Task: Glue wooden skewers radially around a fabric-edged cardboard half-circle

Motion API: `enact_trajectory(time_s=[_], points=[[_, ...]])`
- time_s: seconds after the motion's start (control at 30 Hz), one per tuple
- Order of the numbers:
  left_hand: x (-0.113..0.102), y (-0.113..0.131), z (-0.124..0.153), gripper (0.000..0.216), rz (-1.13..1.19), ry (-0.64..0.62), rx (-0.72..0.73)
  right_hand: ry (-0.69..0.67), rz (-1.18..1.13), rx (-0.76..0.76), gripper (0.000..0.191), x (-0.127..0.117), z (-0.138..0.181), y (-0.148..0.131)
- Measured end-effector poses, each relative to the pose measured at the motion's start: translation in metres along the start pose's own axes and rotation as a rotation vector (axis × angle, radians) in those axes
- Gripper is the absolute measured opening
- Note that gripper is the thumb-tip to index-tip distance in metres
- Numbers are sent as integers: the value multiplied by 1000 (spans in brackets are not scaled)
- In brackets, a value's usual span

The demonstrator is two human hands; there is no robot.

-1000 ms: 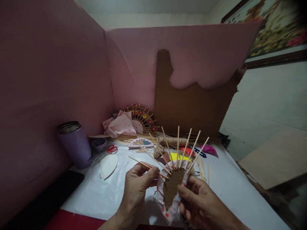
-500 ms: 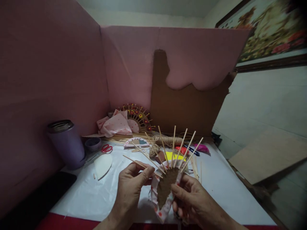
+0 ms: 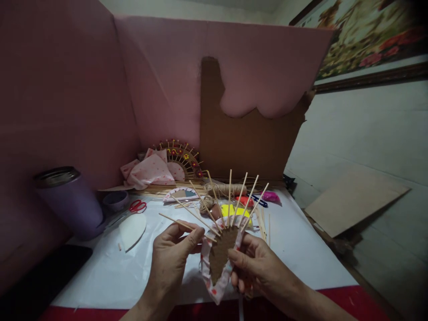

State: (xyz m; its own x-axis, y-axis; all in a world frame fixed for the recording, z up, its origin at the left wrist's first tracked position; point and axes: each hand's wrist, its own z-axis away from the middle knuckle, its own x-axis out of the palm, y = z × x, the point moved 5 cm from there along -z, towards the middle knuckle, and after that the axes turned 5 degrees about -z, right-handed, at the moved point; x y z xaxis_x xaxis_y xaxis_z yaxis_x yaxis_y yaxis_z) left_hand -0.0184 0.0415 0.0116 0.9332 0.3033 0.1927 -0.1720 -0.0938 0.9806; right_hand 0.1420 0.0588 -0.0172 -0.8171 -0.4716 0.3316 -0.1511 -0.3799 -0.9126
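Head view: left hand (image 3: 172,254), lower centre-left, thumb and fingers pinched on a thin pale wooden stick (image 3: 169,218). Right hand (image 3: 259,263), lower centre-right, fingers clamped on the edge of a brown teardrop-shaped cardboard piece with pink patterned cloth border (image 3: 220,256), lower centre; more sticks (image 3: 230,191) fan upward from its top.

The pointed panel (image 3: 220,255) looks like matt cardboard, its border (image 3: 216,293) creased cloth — the sticks (image 3: 229,196) smooth wood.

Passage is open along the worktop's (image 3: 301,243) right edge. Purple tumbler (image 3: 68,203) obstructs the left edge; splayed sticks (image 3: 229,196) obstruct the middle.
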Motion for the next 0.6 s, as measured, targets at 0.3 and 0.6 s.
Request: enact_trajectory(time_s=[0.3,0.6], points=[[1,-1,1,12,8,-11,-12,-13,-9,-9,41,-3,-2,4],[-1,-4,-1,13,-11,-10,-3,-33,-14,2,44,-4,-3,7]])
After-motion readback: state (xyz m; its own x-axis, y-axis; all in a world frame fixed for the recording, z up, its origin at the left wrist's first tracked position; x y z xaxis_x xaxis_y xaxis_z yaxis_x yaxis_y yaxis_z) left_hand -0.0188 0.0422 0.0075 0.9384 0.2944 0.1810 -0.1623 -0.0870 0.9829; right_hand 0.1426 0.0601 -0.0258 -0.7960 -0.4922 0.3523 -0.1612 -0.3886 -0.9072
